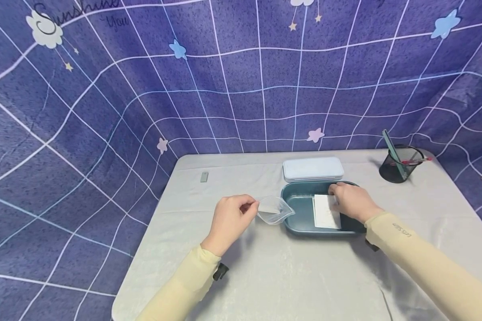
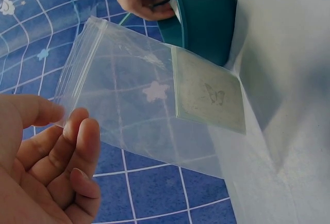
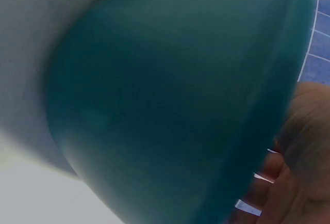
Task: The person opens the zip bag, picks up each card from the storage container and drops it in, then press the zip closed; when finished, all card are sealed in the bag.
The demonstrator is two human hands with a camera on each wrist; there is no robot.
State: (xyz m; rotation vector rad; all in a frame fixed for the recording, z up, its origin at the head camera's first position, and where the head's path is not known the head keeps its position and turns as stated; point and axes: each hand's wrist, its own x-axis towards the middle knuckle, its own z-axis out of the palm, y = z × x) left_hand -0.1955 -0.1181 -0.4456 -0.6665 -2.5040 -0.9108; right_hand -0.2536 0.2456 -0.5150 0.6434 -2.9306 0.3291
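Note:
My left hand (image 1: 230, 220) pinches the zip edge of a clear zip bag (image 2: 129, 79) between thumb and index finger. Inside the bag, at its far end, sits a small pale square pad (image 2: 209, 90) with a butterfly print. The bag's lower corner overlaps the left end of a teal bin (image 1: 299, 211) in the head view. My right hand (image 1: 353, 201) reaches over the bin's right side, fingers bent at the edge of white paper cards (image 1: 325, 216) inside. I cannot tell whether it grips them. In the right wrist view, the bin wall (image 3: 170, 95) hides most of its fingers.
Behind the bin is a light blue case (image 1: 313, 168). At the back right stands a black mesh pen cup (image 1: 393, 171) holding a green ruler-like strip and a red-tipped pen. A small grey-green block (image 1: 204, 177) lies at the back left. A patterned blue curtain (image 1: 241, 89) borders the table.

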